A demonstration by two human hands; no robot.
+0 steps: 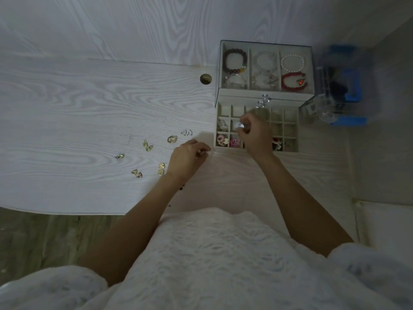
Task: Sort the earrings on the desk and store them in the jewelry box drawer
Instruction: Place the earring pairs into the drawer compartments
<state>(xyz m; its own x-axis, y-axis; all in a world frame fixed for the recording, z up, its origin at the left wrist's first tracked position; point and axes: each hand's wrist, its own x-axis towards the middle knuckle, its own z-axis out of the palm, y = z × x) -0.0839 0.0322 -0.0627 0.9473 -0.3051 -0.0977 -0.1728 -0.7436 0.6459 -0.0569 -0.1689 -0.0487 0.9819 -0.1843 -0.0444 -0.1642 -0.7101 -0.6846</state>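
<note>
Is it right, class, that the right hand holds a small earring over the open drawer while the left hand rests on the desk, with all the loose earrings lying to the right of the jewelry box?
Not quite. The head view shows the loose earrings on the desk to the left of the jewelry box, not the right. The rest stands: right hand holds a small earring over the open drawer; left hand rests on the desk.

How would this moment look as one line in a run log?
right hand: pinches silver earring over open drawer | left hand: on desk | gold earrings: unsorted
</note>
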